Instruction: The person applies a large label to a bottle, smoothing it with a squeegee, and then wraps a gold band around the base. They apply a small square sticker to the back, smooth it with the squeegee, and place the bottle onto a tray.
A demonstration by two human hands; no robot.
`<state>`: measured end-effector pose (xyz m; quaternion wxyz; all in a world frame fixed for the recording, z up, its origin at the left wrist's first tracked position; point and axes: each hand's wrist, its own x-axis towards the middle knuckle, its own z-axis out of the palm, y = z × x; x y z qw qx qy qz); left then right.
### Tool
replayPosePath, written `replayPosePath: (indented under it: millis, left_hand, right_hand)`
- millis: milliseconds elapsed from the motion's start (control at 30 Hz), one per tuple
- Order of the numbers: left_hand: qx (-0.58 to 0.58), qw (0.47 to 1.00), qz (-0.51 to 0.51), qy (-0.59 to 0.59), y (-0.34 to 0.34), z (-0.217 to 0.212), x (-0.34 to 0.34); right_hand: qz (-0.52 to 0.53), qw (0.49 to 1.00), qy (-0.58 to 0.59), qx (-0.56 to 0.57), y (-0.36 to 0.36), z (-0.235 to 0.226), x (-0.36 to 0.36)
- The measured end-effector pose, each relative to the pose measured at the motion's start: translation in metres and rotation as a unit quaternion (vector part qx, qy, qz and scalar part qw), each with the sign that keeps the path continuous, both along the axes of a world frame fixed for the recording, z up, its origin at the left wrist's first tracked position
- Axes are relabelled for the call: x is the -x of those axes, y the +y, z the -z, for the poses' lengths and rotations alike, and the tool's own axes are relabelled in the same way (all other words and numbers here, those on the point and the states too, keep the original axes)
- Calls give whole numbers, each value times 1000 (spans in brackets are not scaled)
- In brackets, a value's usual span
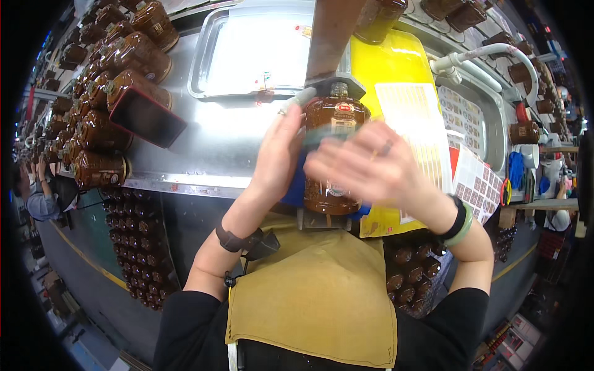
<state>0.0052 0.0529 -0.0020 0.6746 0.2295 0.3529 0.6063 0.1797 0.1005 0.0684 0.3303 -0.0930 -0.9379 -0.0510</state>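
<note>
A glossy brown bottle (337,201) with a short neck and a label on its front lies in front of me, its neck pointing away. Blue padding (296,190) shows beside it. My left hand (277,151) rests along the bottle's left side with its fingers stretched out; a pale covering sits on one fingertip. Across the front of the bottle passes my right hand (377,164), smeared by motion and hiding part of the label. A greenish covered fingertip lies over the bottle between the hands. Whether the right hand holds anything cannot be made out.
A yellow sheet (378,62) with a label sheet (405,105) lies right of the bottle. More printed labels (476,185) lie beyond. A white-lined tray (247,49) is at the back. A phone (148,117) leans against brown bottles (133,55) on the left. A curved white pipe (495,52) is at right.
</note>
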Motion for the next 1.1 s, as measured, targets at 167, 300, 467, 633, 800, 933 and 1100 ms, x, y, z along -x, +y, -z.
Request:
replayPosePath:
  millis: [167, 300, 467, 633, 800, 933, 1100]
  left_hand:
    - [16, 996, -51, 76, -1, -2, 7]
    - [19, 990, -68, 121, -9, -14, 9]
    - [-8, 977, -51, 205, -15, -12, 15]
    - [-214, 869, -105, 433, -15, -13, 12]
    - [-439, 643, -23, 627, 1, -24, 29]
    - [-479, 552, 37, 682, 10, -25, 33]
    - [-476, 536, 65, 694, 9, -38, 31]
  right_hand:
    - [25, 990, 27, 134, 18, 3, 10]
    - [126, 991, 27, -35, 48, -10, -13]
    - [-51, 995, 53, 70, -32, 19, -24]
    - [114, 969, 119, 183, -2, 18, -22]
    - [207, 938, 235, 145, 15, -2, -37]
    - [230, 914, 289, 170, -3, 4, -47]
    - [287, 851, 337, 283, -29, 24, -58]
